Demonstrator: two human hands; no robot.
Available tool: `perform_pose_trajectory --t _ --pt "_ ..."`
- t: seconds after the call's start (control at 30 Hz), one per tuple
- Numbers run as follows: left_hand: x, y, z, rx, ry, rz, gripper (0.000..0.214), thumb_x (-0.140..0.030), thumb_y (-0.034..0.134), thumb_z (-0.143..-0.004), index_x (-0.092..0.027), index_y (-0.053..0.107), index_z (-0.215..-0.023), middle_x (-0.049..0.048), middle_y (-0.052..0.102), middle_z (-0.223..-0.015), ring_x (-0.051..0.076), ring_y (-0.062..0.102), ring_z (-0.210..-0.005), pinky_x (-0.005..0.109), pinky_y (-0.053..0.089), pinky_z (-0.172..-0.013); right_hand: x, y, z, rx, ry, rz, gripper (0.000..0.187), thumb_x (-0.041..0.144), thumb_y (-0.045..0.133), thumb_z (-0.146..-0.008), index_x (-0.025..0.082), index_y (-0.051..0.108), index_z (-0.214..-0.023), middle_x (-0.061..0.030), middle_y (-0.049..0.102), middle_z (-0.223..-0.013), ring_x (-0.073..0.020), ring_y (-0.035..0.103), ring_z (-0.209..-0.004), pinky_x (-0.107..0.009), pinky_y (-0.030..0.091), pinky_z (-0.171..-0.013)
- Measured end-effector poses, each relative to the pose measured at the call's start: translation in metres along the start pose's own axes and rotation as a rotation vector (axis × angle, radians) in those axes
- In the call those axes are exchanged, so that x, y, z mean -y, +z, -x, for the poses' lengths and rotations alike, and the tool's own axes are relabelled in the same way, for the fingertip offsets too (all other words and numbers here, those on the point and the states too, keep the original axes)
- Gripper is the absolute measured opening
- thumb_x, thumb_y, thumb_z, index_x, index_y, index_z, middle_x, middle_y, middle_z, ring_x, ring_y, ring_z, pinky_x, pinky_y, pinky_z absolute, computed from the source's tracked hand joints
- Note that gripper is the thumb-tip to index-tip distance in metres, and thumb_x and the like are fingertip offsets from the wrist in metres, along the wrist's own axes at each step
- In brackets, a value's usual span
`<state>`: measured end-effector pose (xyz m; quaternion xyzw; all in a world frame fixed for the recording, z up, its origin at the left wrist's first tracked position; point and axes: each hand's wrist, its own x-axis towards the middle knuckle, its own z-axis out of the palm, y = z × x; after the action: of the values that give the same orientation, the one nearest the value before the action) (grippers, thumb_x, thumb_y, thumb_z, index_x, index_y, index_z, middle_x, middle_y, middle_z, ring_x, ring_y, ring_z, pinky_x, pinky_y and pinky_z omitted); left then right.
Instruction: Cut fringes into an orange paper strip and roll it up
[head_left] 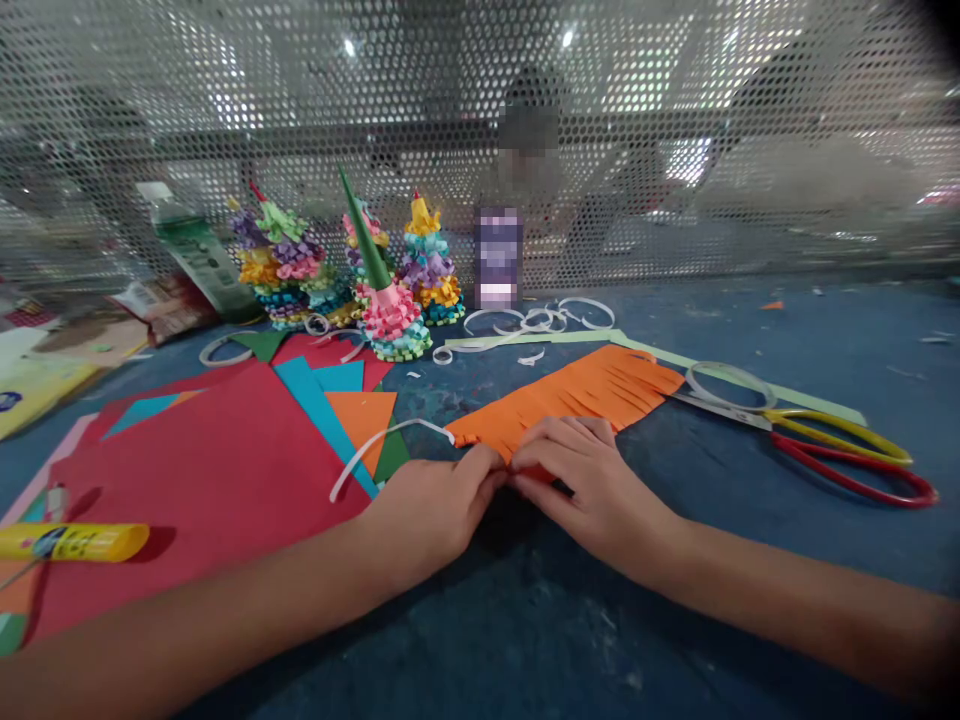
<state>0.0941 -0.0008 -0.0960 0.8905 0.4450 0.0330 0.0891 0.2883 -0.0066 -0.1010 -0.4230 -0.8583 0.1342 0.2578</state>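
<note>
Orange fringed paper (568, 396) is pinched mid-frame by left hand (442, 497) and right hand (589, 480). Curling seems underway; further strips (637, 385) should be curled.

Along the far edge of the table (750, 640) we see a grey perforated metal screen (435, 120), with a blurred person (529, 145) behind it. Two small white lights (568, 38) shine through its holes. Near the far left corner we find a translucent green plastic bottle (199, 255) with a white cap, tilted leftward, and just beside it a crumpled reddish-brown packet (169, 310). By the left edge we notice a flat, shiny yellow packet (45, 385). A purple-lit rectangular phone (498, 258) stands upright near the far edge, its display blurred.
</note>
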Motion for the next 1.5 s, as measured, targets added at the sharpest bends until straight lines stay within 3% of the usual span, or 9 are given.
perform_pose_trajectory --t 0.17,0.47,0.63,0.83,1.03,1.5 --pt "0.002 0.001 0.0 0.011 -0.014 0.051 0.029 -0.033 0.024 -0.099 -0.02 0.048 -0.107 0.004 0.07 -0.08 0.025 0.068 -0.068 0.029 0.043 -0.053 0.0 0.001 0.0 -0.018 -0.025 -0.005 0.007 0.019 0.055 -0.09 0.021 0.06 -0.084 0.0001 0.061 -0.09 -0.017 0.052 -0.084 -0.034 0.029 -0.079" --pt "0.009 -0.002 -0.004 -0.063 -0.023 0.376 0.023 -0.038 0.038 -0.096 -0.023 0.055 -0.093 -0.0028 0.067 -0.082 0.017 0.064 -0.075 0.025 0.041 -0.059 -0.003 0.001 -0.004 -0.005 0.028 -0.106 0.004 0.019 0.059 -0.084 0.02 0.061 -0.081 0.0008 0.062 -0.085 -0.0158 0.054 -0.081 -0.035 0.031 -0.078" --pt "0.004 -0.001 0.002 -0.103 0.035 0.243 0.023 -0.038 0.037 -0.096 -0.026 0.048 -0.111 -0.0029 0.069 -0.084 0.018 0.066 -0.069 0.026 0.04 -0.055 -0.007 -0.001 -0.009 0.04 0.131 -0.374 0.007 0.016 0.056 -0.08 0.018 0.058 -0.075 0.0014 0.059 -0.074 -0.0132 0.053 -0.069 -0.03 0.037 -0.067" --pt "0.001 0.0 0.004 -0.081 0.121 0.02 0.017 -0.029 0.033 -0.097 -0.022 0.048 -0.101 -0.0015 0.069 -0.082 0.018 0.066 -0.067 0.025 0.039 -0.051 -0.009 -0.002 -0.009 0.087 0.149 -0.472 0.008 0.012 0.054 -0.077 0.019 0.058 -0.073 0.0018 0.058 -0.072 -0.0125 0.053 -0.067 -0.027 0.039 -0.062" --pt "0.003 0.001 0.003 -0.102 0.17 -0.049 0.016 -0.026 0.033 -0.097 -0.023 0.048 -0.1 -0.0029 0.067 -0.079 0.018 0.066 -0.064 0.025 0.037 -0.048 -0.01 0.0 -0.009 0.088 0.132 -0.431 0.009 0.016 0.053 -0.08 0.019 0.058 -0.073 0.0008 0.058 -0.072 -0.0139 0.052 -0.068 -0.027 0.038 -0.061" --pt "0.001 -0.003 0.004 -0.09 0.07 0.029 0.022 -0.033 0.03 -0.098 -0.022 0.049 -0.097 -0.0015 0.069 -0.079 0.02 0.067 -0.067 0.027 0.041 -0.053 -0.003 -0.002 -0.002 -0.033 -0.024 -0.148 0.008 0.013 0.054 -0.08 0.021 0.055 -0.08 0.0022 0.064 -0.084 -0.0149 0.057 -0.082 -0.037 0.028 -0.081"
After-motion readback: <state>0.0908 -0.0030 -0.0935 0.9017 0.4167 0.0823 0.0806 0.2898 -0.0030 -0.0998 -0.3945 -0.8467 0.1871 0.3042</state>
